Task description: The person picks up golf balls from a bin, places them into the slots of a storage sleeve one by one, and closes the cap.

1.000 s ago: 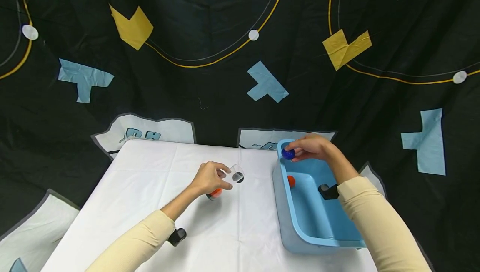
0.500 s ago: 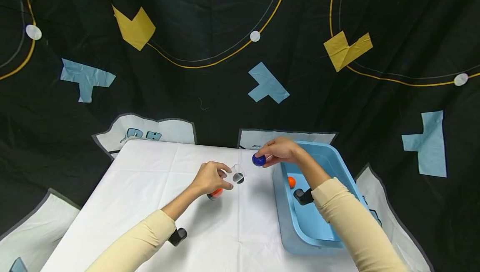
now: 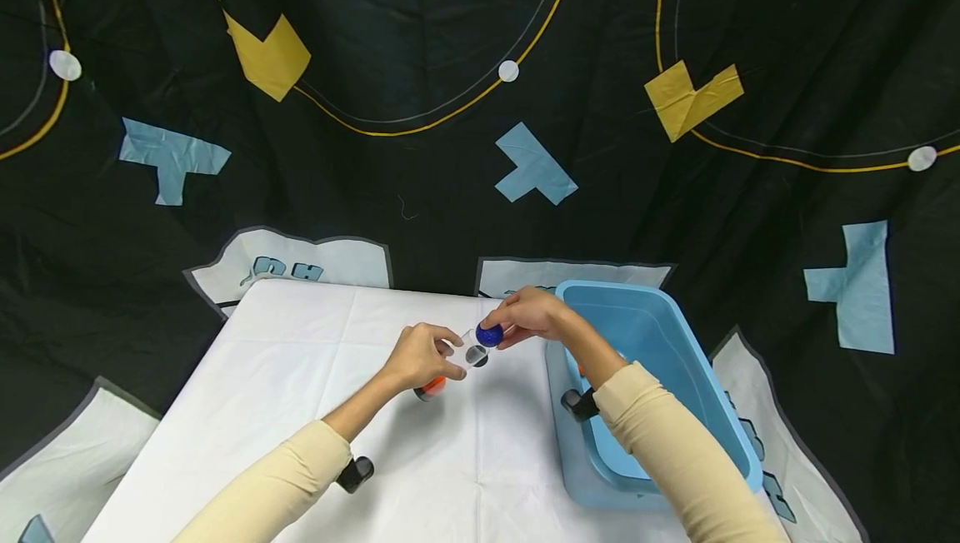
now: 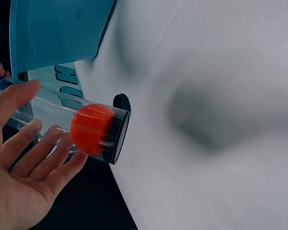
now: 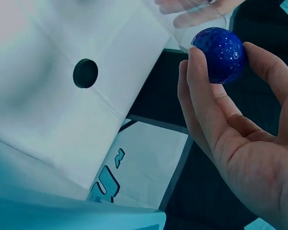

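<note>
My left hand (image 3: 420, 356) grips a clear tube (image 4: 50, 100) between thumb and fingers, holding it tilted above the white table. An orange ball (image 4: 90, 128) lies inside at the tube's black-capped end (image 4: 117, 136). My right hand (image 3: 531, 314) pinches a blue dimpled golf ball (image 5: 219, 55) between fingertips and thumb. In the right wrist view the ball is right at the tube's open mouth, overlapping its rim. A round black lid (image 5: 85, 73) lies flat on the table below, partly seen through the tube in the head view.
A light blue bin (image 3: 566, 443) stands on the table's right side, under my right forearm. Another orange ball (image 3: 581, 371) in it is mostly hidden by my wrist. Behind the table's far edge hangs a black cloth (image 3: 435, 218) with taped shapes.
My right hand has carried the blue golf ball left, from over the bin to the tube's mouth. My left hand and the tube have stayed in place.
</note>
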Demonstrator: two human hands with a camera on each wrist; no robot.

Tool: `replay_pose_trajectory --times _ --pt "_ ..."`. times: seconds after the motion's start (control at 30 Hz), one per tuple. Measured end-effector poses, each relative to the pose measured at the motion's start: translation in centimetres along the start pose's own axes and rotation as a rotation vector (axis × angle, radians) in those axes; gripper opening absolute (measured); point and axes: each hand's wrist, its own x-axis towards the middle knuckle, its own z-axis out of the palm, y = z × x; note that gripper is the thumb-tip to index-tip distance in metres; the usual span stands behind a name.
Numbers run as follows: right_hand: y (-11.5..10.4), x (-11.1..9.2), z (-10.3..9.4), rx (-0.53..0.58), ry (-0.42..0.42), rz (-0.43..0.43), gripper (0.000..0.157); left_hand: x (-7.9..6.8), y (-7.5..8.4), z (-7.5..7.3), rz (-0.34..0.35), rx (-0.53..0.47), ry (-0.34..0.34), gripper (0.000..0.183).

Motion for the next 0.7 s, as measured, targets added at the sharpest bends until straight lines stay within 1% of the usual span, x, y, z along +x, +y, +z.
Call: replay_pose_trajectory --times 0.3,0.7 --pt "0.3 0.2 0.9 -0.021 0.003 -0.009 0.038 0.0 0.2 -0.1 0.003 -0.007 0.001 0.04" --pt "0.4 0.2 1.6 -0.031 0.018 -0.018 0.031 0.0 0.2 -0.2 0.022 0.015 -0.006 0.04"
